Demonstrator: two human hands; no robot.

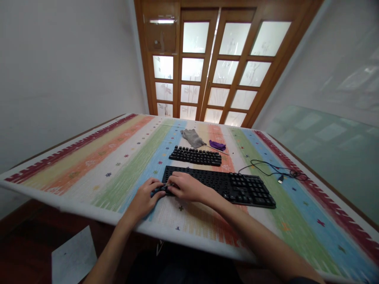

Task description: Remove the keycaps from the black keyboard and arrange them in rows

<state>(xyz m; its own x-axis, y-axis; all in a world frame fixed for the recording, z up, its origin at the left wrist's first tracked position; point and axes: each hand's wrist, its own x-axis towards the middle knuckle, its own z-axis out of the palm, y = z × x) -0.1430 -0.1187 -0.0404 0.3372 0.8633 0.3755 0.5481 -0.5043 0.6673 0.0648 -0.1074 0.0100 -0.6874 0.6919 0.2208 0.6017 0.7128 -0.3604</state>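
A black keyboard [212, 179] lies in front of me. Its right-hand part has keycaps, while the left and middle parts show bare switches. My left hand [146, 198] grips the near left corner of the keyboard between thumb and fingers. Over that same corner, my right hand [186, 186] is closed in a pinch, close to the left fingertips. A thin shiny glint shows between the fingertips, too small to name. The switches under my right hand are hidden. Behind the keyboard, loose black keycaps [195, 156] lie in rows in keyboard order.
A grey cloth [193, 138] and a purple cloth [217, 145] lie beyond the keycaps, with a thin stick [217, 150] beside them. The keyboard's cable [266, 162] loops to the right, ending in a USB plug [280, 179]. A striped tablecloth [89, 173] covers the table.
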